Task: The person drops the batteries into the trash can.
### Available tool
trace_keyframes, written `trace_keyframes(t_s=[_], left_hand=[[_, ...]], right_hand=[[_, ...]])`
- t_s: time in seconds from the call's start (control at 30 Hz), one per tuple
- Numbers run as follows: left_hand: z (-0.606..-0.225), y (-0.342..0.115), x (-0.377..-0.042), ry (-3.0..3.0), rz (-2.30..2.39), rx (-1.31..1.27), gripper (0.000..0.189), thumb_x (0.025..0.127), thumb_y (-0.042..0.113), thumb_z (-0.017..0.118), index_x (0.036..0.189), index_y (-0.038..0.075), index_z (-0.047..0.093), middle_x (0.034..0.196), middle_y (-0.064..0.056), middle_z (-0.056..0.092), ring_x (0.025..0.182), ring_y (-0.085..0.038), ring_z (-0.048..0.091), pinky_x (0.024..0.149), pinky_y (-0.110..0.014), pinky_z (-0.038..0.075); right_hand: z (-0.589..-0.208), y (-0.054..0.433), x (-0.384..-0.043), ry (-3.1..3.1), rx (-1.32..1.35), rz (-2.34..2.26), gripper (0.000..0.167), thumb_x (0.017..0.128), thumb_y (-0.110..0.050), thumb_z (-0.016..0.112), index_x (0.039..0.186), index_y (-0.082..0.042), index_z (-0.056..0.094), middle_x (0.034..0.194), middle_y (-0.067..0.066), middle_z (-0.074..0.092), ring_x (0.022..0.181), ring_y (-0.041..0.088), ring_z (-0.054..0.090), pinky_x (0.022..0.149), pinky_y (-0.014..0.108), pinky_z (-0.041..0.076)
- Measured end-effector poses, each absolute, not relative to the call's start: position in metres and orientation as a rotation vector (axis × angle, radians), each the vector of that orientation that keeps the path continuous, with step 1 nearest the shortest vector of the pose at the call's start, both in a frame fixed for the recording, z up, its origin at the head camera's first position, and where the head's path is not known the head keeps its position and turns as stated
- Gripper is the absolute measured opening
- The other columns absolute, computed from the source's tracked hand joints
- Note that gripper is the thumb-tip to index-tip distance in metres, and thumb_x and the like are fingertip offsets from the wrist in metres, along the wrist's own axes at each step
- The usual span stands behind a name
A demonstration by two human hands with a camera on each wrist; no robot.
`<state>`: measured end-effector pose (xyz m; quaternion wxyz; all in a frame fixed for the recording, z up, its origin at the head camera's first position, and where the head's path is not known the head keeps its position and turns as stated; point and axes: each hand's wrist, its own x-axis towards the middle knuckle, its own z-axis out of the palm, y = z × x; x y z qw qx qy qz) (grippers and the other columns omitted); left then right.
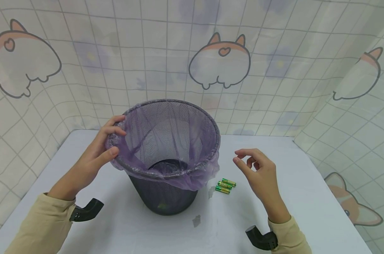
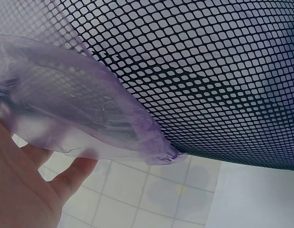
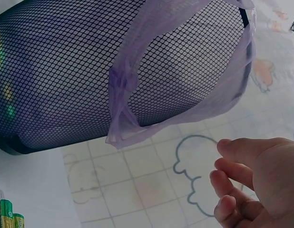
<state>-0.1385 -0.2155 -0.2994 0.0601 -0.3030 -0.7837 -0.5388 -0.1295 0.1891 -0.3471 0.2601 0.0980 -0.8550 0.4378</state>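
A black mesh trash bin (image 1: pixel 166 201), lined with a thin purple plastic bag (image 1: pixel 192 181), tilts toward me on the white table. My left hand (image 1: pixel 91 157) grips its left rim, fingers and thumb over the folded bag edge. In the left wrist view that hand (image 2: pixel 30 185) sits against the loose bag fold. To the right of the bin, my right hand (image 1: pixel 260 171) hovers with loosely bent fingers and nothing between them. Three green and gold batteries (image 1: pixel 224 185) lie between the bin and that hand. Green and gold shapes (image 3: pixel 8 90) show through the mesh near the bin's base.
The white table (image 1: pixel 306 197) stands against a curtain (image 1: pixel 166 70) printed with a grid and cartoon animals. Small grey patches (image 1: pixel 196 221) mark the tabletop in front of the bin. A black wrist mount (image 1: pixel 87 210) sticks out from the left sleeve, another (image 1: pixel 261 239) from the right.
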Motion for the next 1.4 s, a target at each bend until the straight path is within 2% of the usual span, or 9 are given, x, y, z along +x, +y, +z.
trace_keyframes(t_s=[1.4], left_hand=[[-0.299, -0.215, -0.138, -2.379, -1.615, -0.904, 0.034, 0.096, 0.009, 0.04, 0.127, -0.004, 0.036, 0.16, 0.002, 0.014, 0.149, -0.019, 0.007, 0.098, -0.083, 0.008]], right_hand=[[-0.361, 0.197, -0.132, -2.394, 0.189, 1.151, 0.018, 0.084, -0.015, 0.074, 0.102, -0.012, 0.071, 0.089, -0.001, 0.066, 0.069, 0.006, 0.044, 0.062, 0.026, 0.034]])
